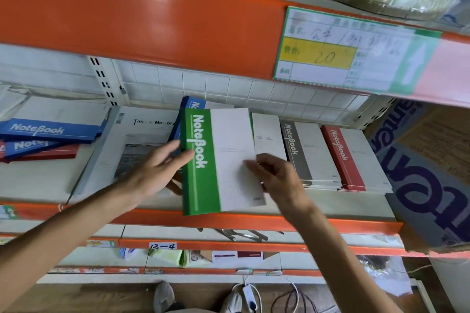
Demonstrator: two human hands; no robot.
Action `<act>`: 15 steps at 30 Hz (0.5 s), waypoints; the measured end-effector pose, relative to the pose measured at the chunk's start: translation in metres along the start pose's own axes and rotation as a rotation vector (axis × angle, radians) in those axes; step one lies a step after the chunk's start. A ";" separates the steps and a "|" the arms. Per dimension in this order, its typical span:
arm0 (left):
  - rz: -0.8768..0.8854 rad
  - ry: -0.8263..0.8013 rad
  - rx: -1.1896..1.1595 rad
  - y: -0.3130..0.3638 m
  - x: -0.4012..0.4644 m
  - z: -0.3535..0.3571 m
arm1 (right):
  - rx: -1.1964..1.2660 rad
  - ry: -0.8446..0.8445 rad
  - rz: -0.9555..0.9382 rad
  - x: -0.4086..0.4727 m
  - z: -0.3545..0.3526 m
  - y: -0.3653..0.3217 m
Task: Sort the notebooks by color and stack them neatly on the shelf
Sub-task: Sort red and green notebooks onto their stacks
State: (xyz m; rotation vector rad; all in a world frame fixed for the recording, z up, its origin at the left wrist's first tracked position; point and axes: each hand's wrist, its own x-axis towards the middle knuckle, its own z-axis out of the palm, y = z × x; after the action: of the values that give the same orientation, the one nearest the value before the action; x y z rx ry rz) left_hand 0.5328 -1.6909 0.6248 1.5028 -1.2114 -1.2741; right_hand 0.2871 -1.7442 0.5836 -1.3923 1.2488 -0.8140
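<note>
At the far left of the shelf (229,220) a loose heap of blue notebooks (48,129) lies skewed over a red notebook (50,154); unsorted and crooked, it could slide if anything bumps it. Beside it lies a large white book (142,134), with a blue stack (192,104) partly hidden behind the green one. The left hand (155,168) rests on the spine edge of the green notebook (218,160), fingers fairly straight on top and the thumb seemingly tucked beneath, a light hold rather than a firm clamp. The notebook's near end juts over the orange shelf lip, so a slack hold could let it tip off toward the floor. It also sits slightly crooked over what looks like a green pile under it, so the stack may end up uneven. The right hand (277,175) touches the white cover with loosely bent fingers, gripping nothing that I can tell; a sideways push could shove the notebook into the grey stack (305,152) just beside, which touches the red stack (348,157)
</note>
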 end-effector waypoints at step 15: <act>0.398 -0.011 1.044 -0.009 0.022 -0.053 | -0.413 0.267 0.203 0.085 -0.082 0.022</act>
State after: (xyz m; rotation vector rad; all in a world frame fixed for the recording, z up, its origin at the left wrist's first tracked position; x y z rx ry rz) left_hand 0.5870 -1.7108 0.6201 1.7645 -2.2268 -0.3383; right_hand 0.2234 -1.8454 0.5680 -1.4771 1.8116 -0.6358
